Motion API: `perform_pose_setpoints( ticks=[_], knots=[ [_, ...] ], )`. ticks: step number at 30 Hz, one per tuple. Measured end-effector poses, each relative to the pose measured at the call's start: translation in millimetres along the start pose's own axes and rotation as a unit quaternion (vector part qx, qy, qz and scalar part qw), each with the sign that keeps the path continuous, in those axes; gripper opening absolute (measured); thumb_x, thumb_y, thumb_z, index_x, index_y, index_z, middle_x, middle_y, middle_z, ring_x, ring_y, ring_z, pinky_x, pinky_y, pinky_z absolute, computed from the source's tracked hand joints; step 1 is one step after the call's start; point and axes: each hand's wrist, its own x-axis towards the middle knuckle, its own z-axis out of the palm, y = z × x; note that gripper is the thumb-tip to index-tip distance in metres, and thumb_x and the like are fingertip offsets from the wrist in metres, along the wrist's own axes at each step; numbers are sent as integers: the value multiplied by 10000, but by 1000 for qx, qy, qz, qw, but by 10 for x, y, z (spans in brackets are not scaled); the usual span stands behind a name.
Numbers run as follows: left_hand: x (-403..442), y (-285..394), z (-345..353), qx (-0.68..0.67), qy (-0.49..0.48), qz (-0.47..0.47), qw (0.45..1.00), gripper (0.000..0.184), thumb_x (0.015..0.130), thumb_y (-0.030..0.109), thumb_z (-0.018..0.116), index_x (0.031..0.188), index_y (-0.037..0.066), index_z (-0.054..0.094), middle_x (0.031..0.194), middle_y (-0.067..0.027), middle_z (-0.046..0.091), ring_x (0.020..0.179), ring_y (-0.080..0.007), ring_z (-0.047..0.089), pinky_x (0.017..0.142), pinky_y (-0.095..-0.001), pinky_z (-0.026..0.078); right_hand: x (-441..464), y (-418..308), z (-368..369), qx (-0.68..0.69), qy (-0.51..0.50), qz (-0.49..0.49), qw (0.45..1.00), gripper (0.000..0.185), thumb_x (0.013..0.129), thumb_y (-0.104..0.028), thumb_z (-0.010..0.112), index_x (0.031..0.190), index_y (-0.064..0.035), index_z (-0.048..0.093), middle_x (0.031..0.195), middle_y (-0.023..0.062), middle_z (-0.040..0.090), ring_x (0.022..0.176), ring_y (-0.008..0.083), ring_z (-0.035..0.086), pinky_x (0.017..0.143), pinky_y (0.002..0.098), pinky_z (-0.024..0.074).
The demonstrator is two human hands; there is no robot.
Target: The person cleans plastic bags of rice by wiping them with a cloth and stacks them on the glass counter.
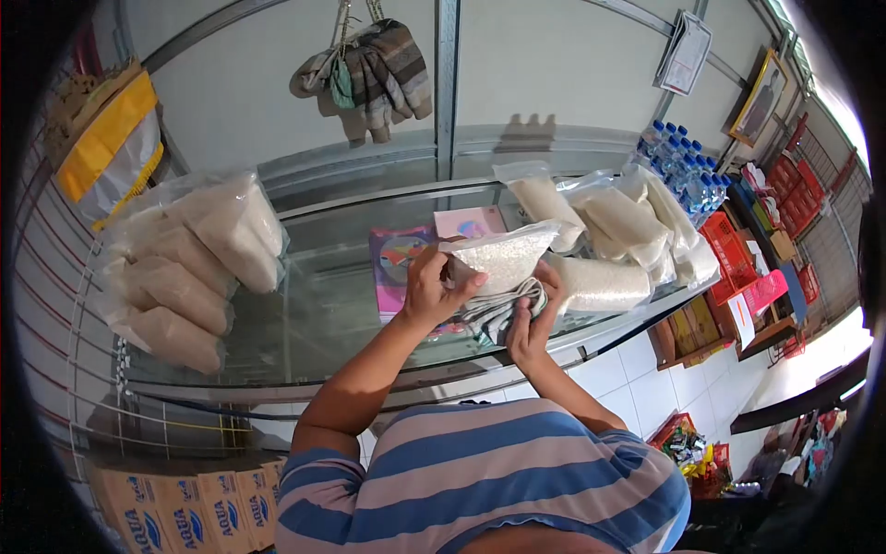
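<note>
My left hand [438, 286] grips the left side of a clear plastic bag of white grains [503, 262], held up above the glass counter. On the right, my right hand [533, 319] is closed round a striped cloth [496, 312], pressed against the lower part of the bag. Behind my left hand lie a purple booklet [392, 268] and a pink booklet [469, 222] on the counter. Just right of my right hand lies another filled bag [602, 284].
Filled bags [175, 268] are piled at the counter's left end, more bags [618, 222] at its right, beside water bottles [688, 171]. A wire rack [69, 323] borders the left. Cartons [189, 508] stand below. Cloths [378, 78] hang above the glass counter [323, 332].
</note>
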Motion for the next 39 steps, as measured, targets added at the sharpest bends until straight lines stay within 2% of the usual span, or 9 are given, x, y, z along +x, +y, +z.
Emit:
perform_pose_setpoints(
  ticks=[4, 8, 10, 13, 18, 23, 28, 34, 39],
  knots=[
    [100, 75, 48, -9, -15, 9, 1000, 320, 749, 254, 755, 872, -10, 623, 734, -90, 622, 606, -198, 535, 576, -315, 444, 212, -7, -186, 6, 53, -80, 995, 301, 872, -106, 537, 1135, 6, 442, 1118, 195, 457, 1004, 294, 456, 912, 387, 371],
    [261, 173, 159, -160, 114, 36, 980, 259, 760, 183, 725, 900, -12, 628, 714, -84, 626, 626, -204, 554, 594, -314, 449, 1075, -776, -77, -57, 102, -195, 974, 332, 906, -147, 561, 1194, -25, 449, 1144, 147, 457, 996, 234, 485, 886, 363, 400],
    [265, 173, 76, -145, 71, 41, 986, 238, 767, 161, 709, 913, -10, 629, 723, -82, 629, 630, -204, 556, 602, -315, 451, 1353, -1018, 84, 55, 51, -192, 979, 271, 865, -183, 636, 1091, -54, 561, 1135, 140, 475, 995, 253, 500, 943, 376, 387],
    [259, 159, -106, -88, -14, 55, 995, 193, 788, 93, 662, 952, -5, 633, 748, -77, 640, 643, -204, 565, 625, -319, 458, 1519, -1161, 274, -240, -150, -292, 914, 264, 793, -343, 699, 806, -84, 650, 1057, 90, 574, 965, 276, 541, 991, 485, 341],
    [185, 195, -237, 11, 25, 45, 999, 125, 862, 52, 582, 961, 7, 643, 764, -73, 649, 637, -198, 555, 637, -310, 452, 1530, -904, 101, -257, -356, -320, 840, 303, 767, -385, 708, 839, -95, 657, 1048, 71, 611, 975, 270, 549, 977, 521, 336],
    [142, 42, -192, -19, 25, -12, 999, 125, 923, 73, 539, 942, 6, 643, 760, -68, 648, 619, -190, 531, 628, -305, 443, 1539, -489, -51, -205, -127, -345, 907, 310, 751, -360, 711, 855, -73, 654, 1016, 86, 624, 957, 283, 544, 992, 513, 335],
    [165, 90, -145, -19, 38, -26, 999, 160, 955, 117, 531, 927, 2, 640, 761, -63, 646, 608, -178, 515, 614, -296, 430, 720, -276, 222, -127, 100, -173, 972, 383, 785, -277, 658, 1079, -32, 649, 1330, 192, 476, 1220, 383, 441, 1076, 543, 278],
    [173, 104, -137, -25, 52, -4, 998, 151, 952, 116, 536, 920, 6, 635, 761, -55, 637, 602, -166, 502, 604, -295, 420, -10, -12, -72, -215, -134, -261, 932, 441, 805, -167, 596, 1229, -48, 588, 1432, 208, 358, 1278, 386, 377, 1061, 493, 317],
    [84, 54, -159, -28, 66, 0, 997, 157, 958, 114, 526, 905, 8, 629, 766, -51, 631, 633, -151, 502, 600, -291, 410, 241, -31, -129, -5, -42, 90, 995, 383, 904, -248, 525, 1184, 6, 587, 1321, 186, 487, 1103, 312, 499, 961, 392, 386]
  ],
)
